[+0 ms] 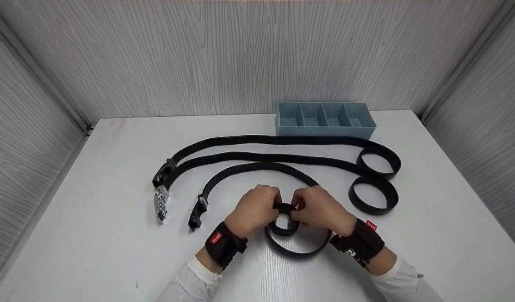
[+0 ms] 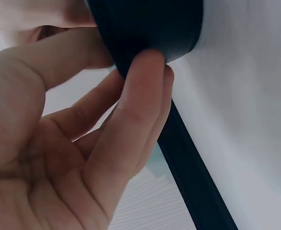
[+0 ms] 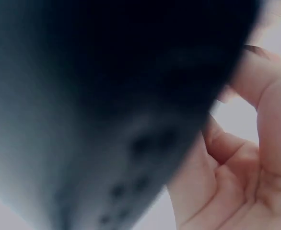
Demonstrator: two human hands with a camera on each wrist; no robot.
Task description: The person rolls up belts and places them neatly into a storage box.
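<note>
A black belt (image 1: 257, 166) curves across the table in front of the person, its dark buckle (image 1: 197, 213) at the left end. Its other end is wound into a small ring (image 1: 284, 232) inside a wider loop (image 1: 297, 254). My left hand (image 1: 255, 209) pinches the ring's left side between thumb and fingers; the left wrist view shows the fingertips on the strap (image 2: 150, 28). On the opposite side, my right hand (image 1: 322, 209) pinches the same ring. In the right wrist view, a blurred strap (image 3: 107, 110) with holes covers part of that hand.
Two more black belts lie behind, their far ends coiled into an upper loop (image 1: 381, 157) and a lower loop (image 1: 375, 201) at right. Their buckles, one dark (image 1: 163, 173) and one silver (image 1: 160, 203), lie at left. A blue four-slot organizer box (image 1: 324, 131) stands by the back wall.
</note>
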